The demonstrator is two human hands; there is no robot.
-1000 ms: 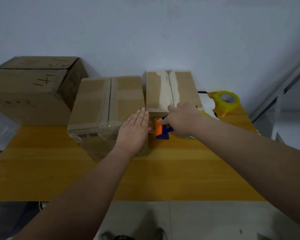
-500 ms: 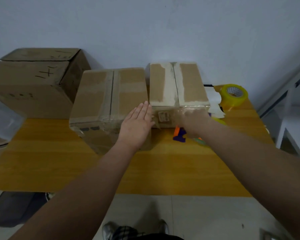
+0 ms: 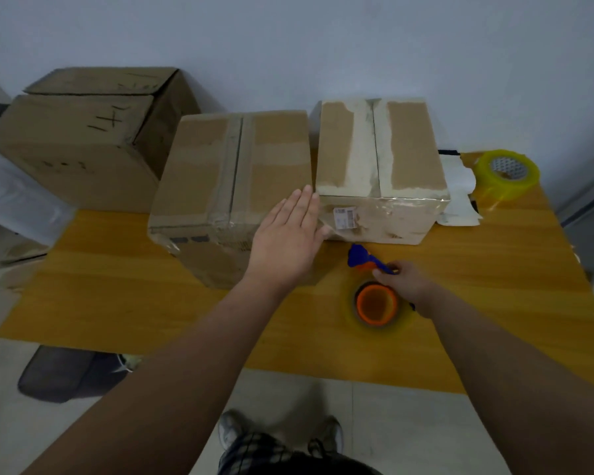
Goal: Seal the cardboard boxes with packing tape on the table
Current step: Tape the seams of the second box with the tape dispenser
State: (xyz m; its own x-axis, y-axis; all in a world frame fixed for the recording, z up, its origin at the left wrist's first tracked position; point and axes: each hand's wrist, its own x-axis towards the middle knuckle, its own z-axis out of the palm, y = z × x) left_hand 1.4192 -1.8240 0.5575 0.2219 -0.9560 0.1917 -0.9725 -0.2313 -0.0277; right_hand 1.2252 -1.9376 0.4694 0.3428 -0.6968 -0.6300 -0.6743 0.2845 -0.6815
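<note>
Two cardboard boxes stand side by side on the wooden table (image 3: pixel 151 303). The left box (image 3: pixel 220 166) has clear tape along its top seam. The right box (image 3: pixel 381 149) shows pale torn strips beside its seam and shiny tape on its front. My left hand (image 3: pixel 285 241) lies flat, fingers straight, on the near right corner of the left box. My right hand (image 3: pixel 405 279) grips the blue and orange tape dispenser (image 3: pixel 374 293), which rests on the table in front of the right box with its roll facing up.
A spare roll of yellowish tape (image 3: pixel 506 173) sits at the table's far right corner, with white paper scraps (image 3: pixel 458 190) beside it. A larger open box (image 3: pixel 83 138) stands at the back left. A dark bag (image 3: pixel 59 371) lies on the floor beneath.
My right hand has pulled the dispenser away from the right box's front face, toward me, down onto the table. My left hand has stayed flat on the left box.
</note>
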